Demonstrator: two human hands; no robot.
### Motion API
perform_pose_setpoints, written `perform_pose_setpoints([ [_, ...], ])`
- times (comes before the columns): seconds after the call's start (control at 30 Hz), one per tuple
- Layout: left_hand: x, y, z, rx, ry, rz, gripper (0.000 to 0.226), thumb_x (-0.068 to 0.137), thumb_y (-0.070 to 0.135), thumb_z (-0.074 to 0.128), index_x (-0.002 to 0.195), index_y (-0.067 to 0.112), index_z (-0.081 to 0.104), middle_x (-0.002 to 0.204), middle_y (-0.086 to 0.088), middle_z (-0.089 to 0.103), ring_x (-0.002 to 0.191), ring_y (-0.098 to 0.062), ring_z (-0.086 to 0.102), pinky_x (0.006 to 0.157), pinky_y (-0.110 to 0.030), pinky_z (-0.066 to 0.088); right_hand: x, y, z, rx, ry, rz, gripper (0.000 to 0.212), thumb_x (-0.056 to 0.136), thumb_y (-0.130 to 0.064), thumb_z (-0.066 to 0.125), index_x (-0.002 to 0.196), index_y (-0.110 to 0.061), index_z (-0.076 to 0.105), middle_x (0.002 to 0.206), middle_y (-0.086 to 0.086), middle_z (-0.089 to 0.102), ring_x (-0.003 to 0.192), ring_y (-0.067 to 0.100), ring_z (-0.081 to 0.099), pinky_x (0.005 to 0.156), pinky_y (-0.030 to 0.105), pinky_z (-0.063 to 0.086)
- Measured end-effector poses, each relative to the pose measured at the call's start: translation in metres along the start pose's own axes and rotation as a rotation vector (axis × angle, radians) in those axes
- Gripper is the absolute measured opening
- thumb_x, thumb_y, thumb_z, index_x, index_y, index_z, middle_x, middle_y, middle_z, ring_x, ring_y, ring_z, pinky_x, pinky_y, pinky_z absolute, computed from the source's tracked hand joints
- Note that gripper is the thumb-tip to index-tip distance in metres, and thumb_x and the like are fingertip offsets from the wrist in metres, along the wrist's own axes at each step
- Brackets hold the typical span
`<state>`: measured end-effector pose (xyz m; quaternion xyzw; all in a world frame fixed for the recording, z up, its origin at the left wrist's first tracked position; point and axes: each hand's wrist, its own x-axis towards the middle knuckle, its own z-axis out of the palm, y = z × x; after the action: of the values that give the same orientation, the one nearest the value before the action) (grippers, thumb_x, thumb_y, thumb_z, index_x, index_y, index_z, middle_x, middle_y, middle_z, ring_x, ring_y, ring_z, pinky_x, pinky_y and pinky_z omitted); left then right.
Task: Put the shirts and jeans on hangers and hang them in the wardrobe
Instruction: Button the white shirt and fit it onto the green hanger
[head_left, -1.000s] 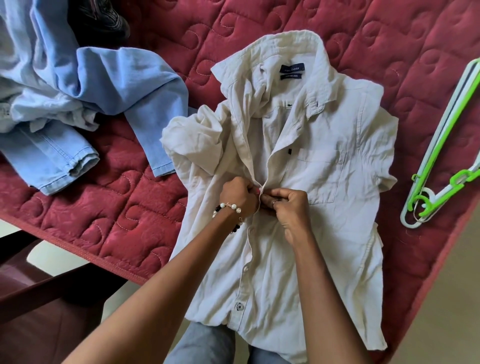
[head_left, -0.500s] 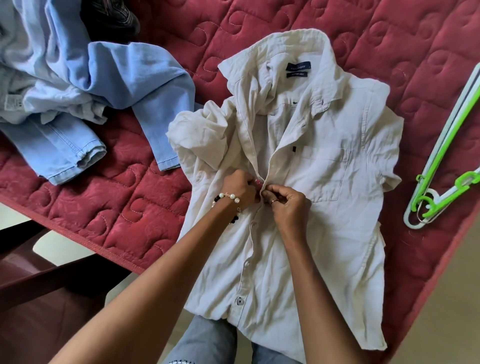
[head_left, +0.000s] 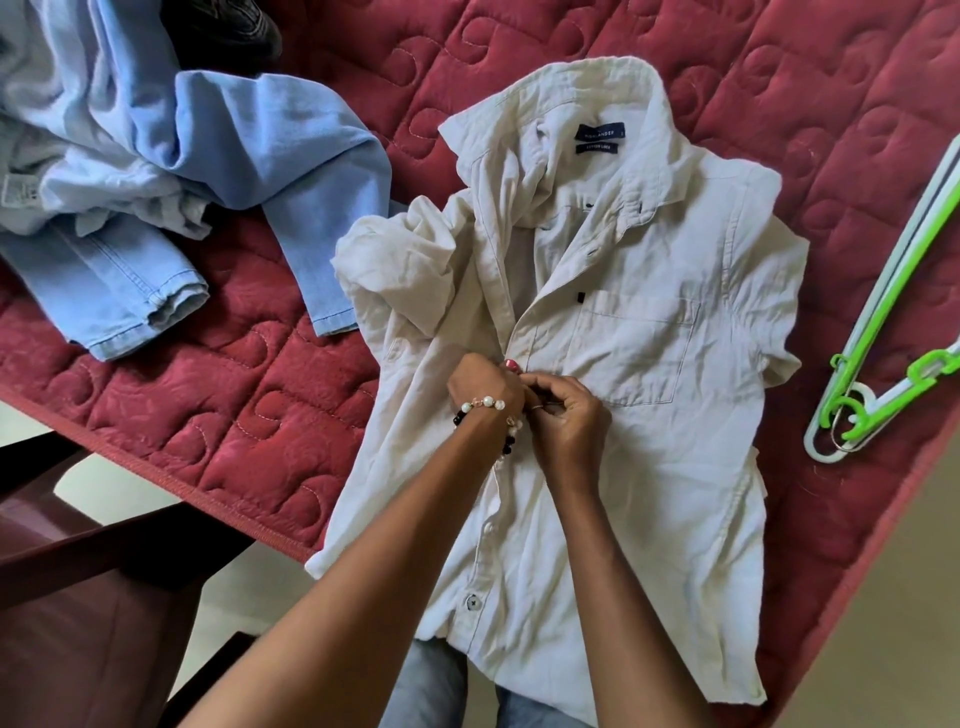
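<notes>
Placket of the cream shirt (head_left: 649, 364) on the bed (head_left: 249, 415) is pinched by left hand (head_left: 485, 387) and right hand (head_left: 569, 415) fingers

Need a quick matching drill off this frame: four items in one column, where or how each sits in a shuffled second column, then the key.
Items
1. cream short-sleeved linen shirt
2. green and white plastic hangers
3. light blue denim jeans
4. beaded bracelet

Places or states
A. heaped at the far left of the red quilted mattress
B. on the wrist of the left hand
C. spread flat, placket pinched by the left hand and the right hand
D. lying at the mattress's right edge, apart from the clothes

Pairs: 1-C, 2-D, 3-A, 4-B
</notes>
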<state>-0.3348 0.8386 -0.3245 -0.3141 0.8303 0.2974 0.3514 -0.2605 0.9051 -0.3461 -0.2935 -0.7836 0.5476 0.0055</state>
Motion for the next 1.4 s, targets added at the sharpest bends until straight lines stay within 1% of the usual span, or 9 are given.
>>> perform_pose_setpoints([
  [0.13, -0.006, -0.002, 0.003, 0.079, -0.014, 0.067, 0.024, 0.092, 0.016, 0.053, 0.107, 0.001, 0.064, 0.116, -0.021, 0.064, 0.115, -0.037, 0.054, 0.093, -0.035, 0.041, 0.009, 0.000, -0.002, 0.112, -0.037, 0.211, 0.018, 0.079, -0.009, 0.068, 0.072, -0.024, 0.072, 0.074, -0.005, 0.072, 0.071, 0.013, 0.067, 0.071, 0.033, 0.056],
  [0.3, -0.005, -0.005, 0.000, 0.125, -0.050, 0.085, 0.028, 0.094, 0.025, 0.050, 0.105, 0.002, 0.062, 0.115, -0.021, 0.063, 0.114, -0.039, 0.053, 0.088, -0.038, 0.044, 0.006, -0.002, 0.005, -0.150, -0.029, -0.125, 0.007, 0.079, -0.008, 0.054, 0.077, -0.004, 0.059, 0.077, 0.007, 0.060, 0.071, 0.021, 0.053, 0.065, 0.027, 0.039],
  [0.5, -0.002, -0.009, -0.007, 0.289, -0.082, 0.354, 0.028, 0.097, 0.031, 0.044, 0.100, 0.009, 0.062, 0.112, -0.017, 0.064, 0.110, -0.036, 0.055, 0.087, -0.039, 0.040, 0.012, 0.009, 0.005, 0.173, -0.173, 0.416, 0.016, 0.084, -0.010, 0.052, 0.074, -0.022, 0.057, 0.071, -0.004, 0.057, 0.068, 0.012, 0.049, 0.066, 0.033, 0.041],
  [0.7, 0.012, -0.007, -0.013, -0.220, 0.113, 0.271, 0.026, 0.089, 0.016, 0.041, 0.098, 0.012, 0.065, 0.093, -0.016, 0.070, 0.089, -0.036, 0.064, 0.079, -0.039, 0.053, 0.024, -0.004, -0.008, 0.233, -0.109, 0.432, 0.022, 0.094, -0.004, 0.052, 0.079, -0.017, 0.060, 0.065, -0.005, 0.053, 0.057, 0.007, 0.044, 0.059, 0.029, 0.041],
  [0.93, 0.041, 0.033, -0.035, -0.494, -0.081, 0.292, 0.016, 0.085, 0.016, 0.052, 0.075, 0.015, 0.065, 0.071, -0.008, 0.066, 0.069, -0.028, 0.065, 0.074, -0.042, 0.058, 0.070, -0.030, 0.001, 0.336, 0.145, 0.328, 0.007, 0.091, -0.010, 0.063, 0.088, -0.016, 0.062, 0.070, 0.000, 0.062, 0.057, 0.007, 0.057, 0.057, 0.025, 0.048],
  [1.1, 0.042, 0.086, -0.053, -0.935, -0.305, 0.218, 0.021, 0.093, -0.001, 0.054, 0.113, 0.005, 0.051, 0.066, -0.008, 0.048, 0.052, -0.013, 0.041, 0.049, -0.023, 0.033, 0.122, -0.053, -0.001, 0.597, 0.202, 0.448, 0.006, 0.087, -0.014, 0.068, 0.093, -0.014, 0.067, 0.081, -0.002, 0.067, 0.074, 0.011, 0.059, 0.070, 0.031, 0.048],
  [1.23, 0.068, 0.115, -0.058, -0.691, -0.032, 0.323, 0.038, 0.079, 0.016, 0.072, 0.112, 0.020, 0.054, 0.076, -0.002, 0.061, 0.065, -0.021, 0.063, 0.064, -0.036, 0.056, 0.168, -0.074, -0.023, 0.895, 0.225, 0.490, 0.014, 0.084, -0.005, 0.067, 0.084, -0.017, 0.061, 0.079, 0.000, 0.063, 0.073, 0.015, 0.059, 0.061, 0.026, 0.047],
  [1.33, 0.080, 0.134, -0.065, -0.296, 0.338, 0.440, 0.044, 0.077, 0.024, 0.073, 0.117, 0.024, 0.055, 0.109, -0.007, 0.052, 0.103, -0.027, 0.057, 0.093, -0.032, 0.046, 0.197, -0.084, -0.035, 0.921, 0.344, 0.429, 0.052, 0.076, 0.005, 0.071, 0.118, -0.020, 0.055, 0.101, 0.003, 0.064, 0.083, 0.016, 0.063, 0.076, 0.034, 0.053],
  [1.4, 0.092, 0.148, -0.075, -0.190, 0.354, 0.308, 0.057, 0.077, 0.034, 0.075, 0.127, 0.027, 0.049, 0.128, -0.010, 0.040, 0.118, -0.030, 0.045, 0.096, -0.031, 0.039, 0.213, -0.085, -0.043, 0.815, 0.357, 0.356, 0.078, 0.069, 0.006, 0.076, 0.131, -0.026, 0.043, 0.122, 0.004, 0.056, 0.102, 0.018, 0.064, 0.092, 0.038, 0.054],
])
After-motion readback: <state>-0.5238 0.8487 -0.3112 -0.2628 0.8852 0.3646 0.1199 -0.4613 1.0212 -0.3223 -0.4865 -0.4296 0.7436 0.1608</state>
